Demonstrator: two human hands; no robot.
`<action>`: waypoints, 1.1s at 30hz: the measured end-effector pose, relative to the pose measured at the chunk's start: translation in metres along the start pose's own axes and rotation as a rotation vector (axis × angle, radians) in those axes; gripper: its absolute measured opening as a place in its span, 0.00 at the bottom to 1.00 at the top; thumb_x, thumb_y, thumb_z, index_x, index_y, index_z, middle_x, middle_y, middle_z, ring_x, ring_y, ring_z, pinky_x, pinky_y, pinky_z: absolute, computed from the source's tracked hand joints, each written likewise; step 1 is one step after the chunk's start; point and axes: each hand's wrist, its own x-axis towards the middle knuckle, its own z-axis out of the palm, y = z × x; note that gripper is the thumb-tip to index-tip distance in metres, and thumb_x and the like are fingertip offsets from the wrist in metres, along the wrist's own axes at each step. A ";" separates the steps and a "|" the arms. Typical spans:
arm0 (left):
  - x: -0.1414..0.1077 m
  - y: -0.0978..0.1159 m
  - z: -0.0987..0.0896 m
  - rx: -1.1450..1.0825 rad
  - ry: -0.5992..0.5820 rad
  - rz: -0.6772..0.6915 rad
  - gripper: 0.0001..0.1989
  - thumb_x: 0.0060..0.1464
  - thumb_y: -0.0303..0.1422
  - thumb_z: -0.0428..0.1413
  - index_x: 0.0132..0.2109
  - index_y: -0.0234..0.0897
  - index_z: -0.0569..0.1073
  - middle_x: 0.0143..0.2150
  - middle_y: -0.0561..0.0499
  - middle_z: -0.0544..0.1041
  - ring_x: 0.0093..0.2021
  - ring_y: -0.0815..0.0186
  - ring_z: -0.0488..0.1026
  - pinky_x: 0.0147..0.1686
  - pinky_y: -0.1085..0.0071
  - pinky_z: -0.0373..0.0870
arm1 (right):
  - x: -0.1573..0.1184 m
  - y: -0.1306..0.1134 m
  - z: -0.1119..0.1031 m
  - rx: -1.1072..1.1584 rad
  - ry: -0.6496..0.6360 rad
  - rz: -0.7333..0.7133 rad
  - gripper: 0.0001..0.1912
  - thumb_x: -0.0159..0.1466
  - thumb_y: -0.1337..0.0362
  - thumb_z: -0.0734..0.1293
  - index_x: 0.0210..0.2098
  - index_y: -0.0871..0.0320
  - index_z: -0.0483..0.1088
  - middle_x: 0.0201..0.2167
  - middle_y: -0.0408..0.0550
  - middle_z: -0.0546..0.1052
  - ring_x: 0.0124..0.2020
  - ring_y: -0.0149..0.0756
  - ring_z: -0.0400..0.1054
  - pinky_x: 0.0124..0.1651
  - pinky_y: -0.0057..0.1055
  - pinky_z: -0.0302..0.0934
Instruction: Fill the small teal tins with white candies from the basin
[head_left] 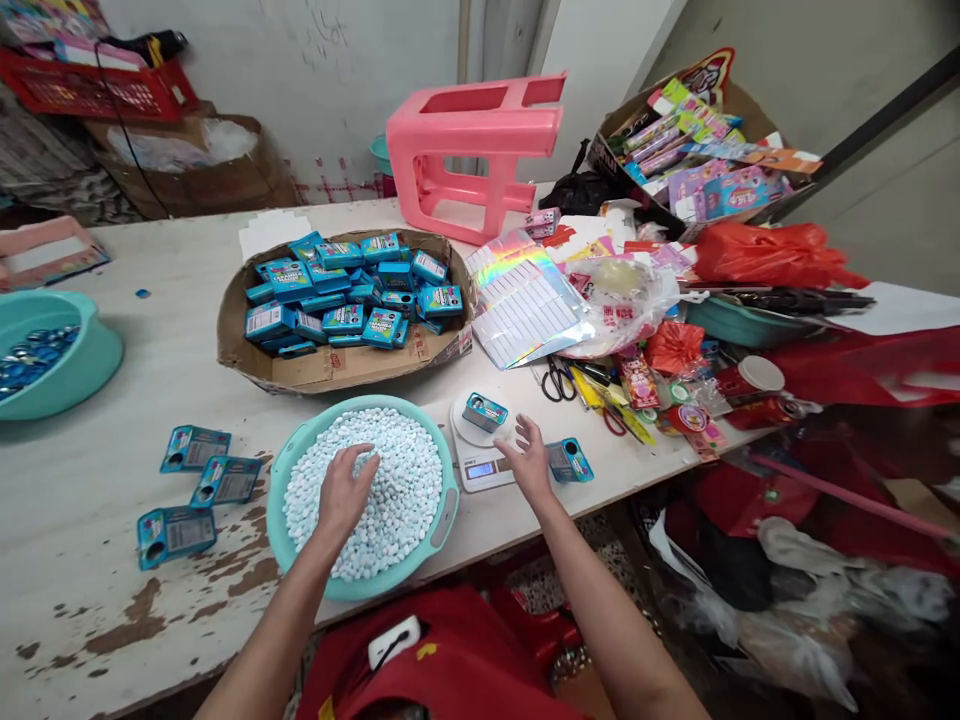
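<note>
On the plate of a small white scale (472,454) lies a blue box (486,411), just beyond and to the left of the person's right hand (529,463). That hand is spread wide and holds nothing; its thumb and index finger come close to the box's near side, though whether they touch it cannot be told. The box's long axis runs mostly left to right, its right end slanting slightly toward the person. Just right of the scale, partly hidden by the same hand, another blue carton (574,460) lies sideways, its dark round opening toward the right. The left hand (346,492) reaches over pale pellets (409,465) in a turquoise bowl (277,500), fingers loosely curved and thumb apart; contact with the pellets is unclear.
</note>
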 end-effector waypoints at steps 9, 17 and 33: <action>0.013 0.028 0.018 -0.064 -0.058 0.031 0.16 0.54 0.44 0.49 0.44 0.41 0.73 0.48 0.46 0.72 0.48 0.56 0.69 0.45 0.63 0.66 | -0.111 0.027 -0.064 0.020 0.015 0.196 0.23 0.53 0.55 0.70 0.45 0.59 0.69 0.44 0.58 0.76 0.43 0.45 0.72 0.46 0.46 0.66; 0.038 0.075 0.046 -0.131 -0.143 0.162 0.12 0.52 0.40 0.53 0.41 0.41 0.75 0.42 0.47 0.74 0.40 0.59 0.71 0.43 0.65 0.65 | -0.158 0.058 -0.083 0.091 0.059 0.343 0.22 0.51 0.52 0.71 0.41 0.59 0.72 0.40 0.56 0.78 0.39 0.45 0.74 0.44 0.44 0.68; 0.070 0.144 0.123 -0.370 -0.502 0.241 0.16 0.31 0.18 0.63 0.30 0.42 0.75 0.34 0.50 0.71 0.46 0.57 0.67 0.48 0.69 0.60 | -0.133 0.034 -0.090 0.059 0.084 0.251 0.25 0.54 0.53 0.70 0.47 0.58 0.69 0.45 0.57 0.76 0.44 0.46 0.71 0.47 0.45 0.66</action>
